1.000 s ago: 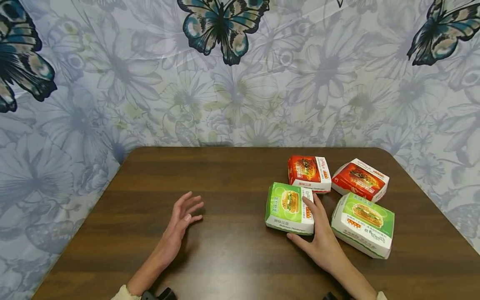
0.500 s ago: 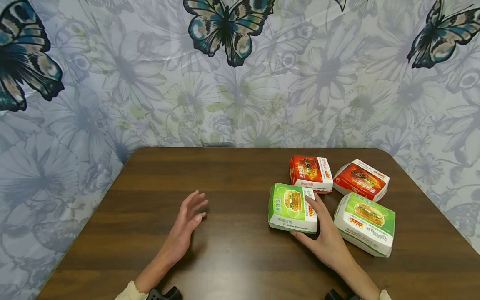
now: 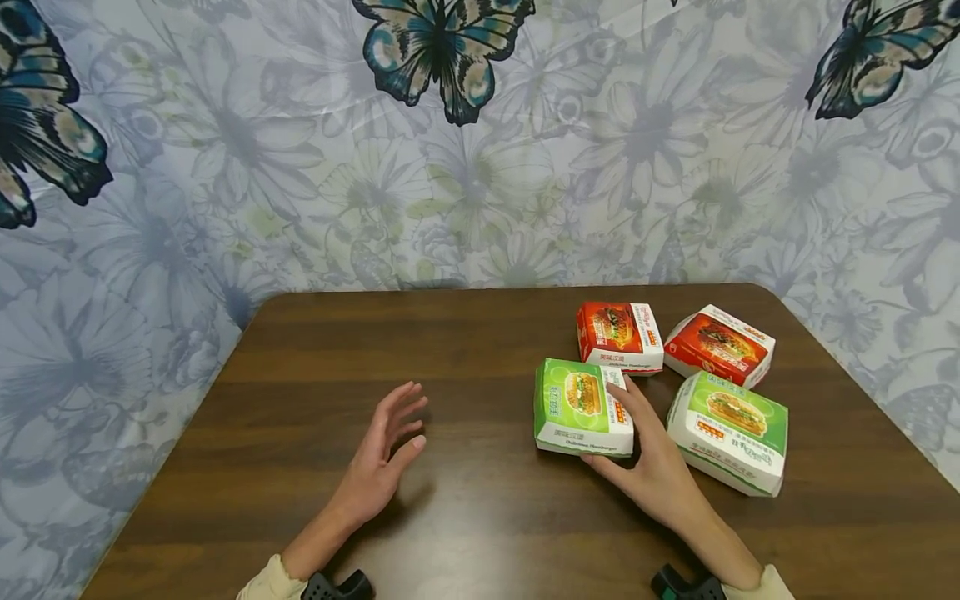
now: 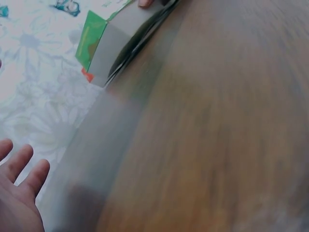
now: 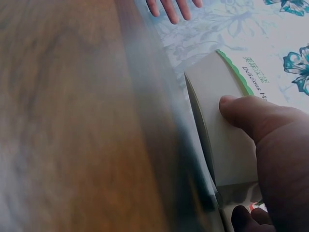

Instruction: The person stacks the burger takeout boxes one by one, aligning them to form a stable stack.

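Note:
A small green and white hamburger box (image 3: pixel 579 404) sits toward the right of the wooden table. My right hand (image 3: pixel 660 467) grips it, thumb against the front side and fingers at the right side. The right wrist view shows that thumb pressed on the white wall of the hamburger box (image 5: pixel 224 140). To the left, my left hand (image 3: pixel 382 458) is held over the table, fingers extended and apart from the box, with nothing in it. In the left wrist view the hamburger box (image 4: pixel 113 43) appears beyond the left hand (image 4: pixel 19 193).
Behind the held box stands a red hamburger box (image 3: pixel 617 333), with another red box (image 3: pixel 722 343) to its right. A larger green and white box (image 3: pixel 731 433) lies right of my right hand. The brown table (image 3: pixel 420 333) meets a floral butterfly cloth (image 3: pixel 465 200) at its back edge.
My left hand has moved a little to the right, toward the green box. The right hand keeps its hold, and the boxes stay nearly in place while the head view shifts slightly.

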`<state>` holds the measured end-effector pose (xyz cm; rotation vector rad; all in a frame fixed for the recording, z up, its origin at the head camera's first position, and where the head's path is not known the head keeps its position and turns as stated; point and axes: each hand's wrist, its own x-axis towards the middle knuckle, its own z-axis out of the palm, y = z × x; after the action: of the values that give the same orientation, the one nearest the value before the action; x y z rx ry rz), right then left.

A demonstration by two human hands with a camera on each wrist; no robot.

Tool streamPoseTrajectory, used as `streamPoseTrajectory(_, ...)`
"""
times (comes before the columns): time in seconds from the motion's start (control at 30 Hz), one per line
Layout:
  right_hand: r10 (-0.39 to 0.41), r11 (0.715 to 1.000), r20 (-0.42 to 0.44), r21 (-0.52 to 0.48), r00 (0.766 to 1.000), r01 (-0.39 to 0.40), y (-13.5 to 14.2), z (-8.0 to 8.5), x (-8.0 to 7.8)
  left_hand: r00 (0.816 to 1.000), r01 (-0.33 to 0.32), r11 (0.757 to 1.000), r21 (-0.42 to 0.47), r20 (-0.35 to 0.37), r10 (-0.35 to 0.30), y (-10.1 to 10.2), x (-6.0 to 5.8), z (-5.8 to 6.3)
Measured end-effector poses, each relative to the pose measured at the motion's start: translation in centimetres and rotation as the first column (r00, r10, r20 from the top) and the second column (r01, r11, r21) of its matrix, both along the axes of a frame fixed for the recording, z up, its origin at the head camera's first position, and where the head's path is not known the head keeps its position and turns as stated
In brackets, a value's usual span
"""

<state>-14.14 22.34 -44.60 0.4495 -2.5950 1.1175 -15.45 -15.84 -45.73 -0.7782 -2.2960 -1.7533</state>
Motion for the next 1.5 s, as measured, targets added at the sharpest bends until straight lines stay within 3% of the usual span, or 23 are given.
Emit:
streamPoseTrajectory(0.17,0.043,0.999,-0.053,0.025,0.998,-0.041,0.0,0.4,-0.5,1.0,-0.004,1.0,-0.005,-0.004,0.004,0.5,-0.4,-0.4)
streamPoseTrajectory(0.47,0.053,0.998,-0.045,0.034,0.998,-0.051,0.1,0.3,-0.5,1.0,-0.007,1.0,0.014,-0.001,0.007,1.4,-1.1,-0.8)
streamPoseTrajectory(0.7,0.055,0.998,-0.034,0.029,0.998,-0.054,-0.2,0.1,-0.3,1.0,-0.001,0.999,0.033,0.003,0.001,2.1,-1.2,-0.7)
streamPoseTrajectory(1.13,0.079,0.997,-0.048,0.027,0.996,-0.077,-1.2,0.8,0.5,0.998,0.046,0.997,0.065,-0.055,-0.042,2.5,-1.7,-0.2)
streamPoseTrajectory(1.37,0.083,0.996,-0.035,0.02,0.996,-0.082,-1.7,1.0,0.9,0.994,0.096,0.982,0.163,0.031,-0.102,2.5,-1.4,-0.3)
streamPoseTrajectory(1.5,0.089,0.996,-0.019,0.01,0.996,-0.089,-2.0,1.0,1.0,0.996,0.088,0.984,0.156,0.018,-0.092,2.4,-1.3,-0.3)
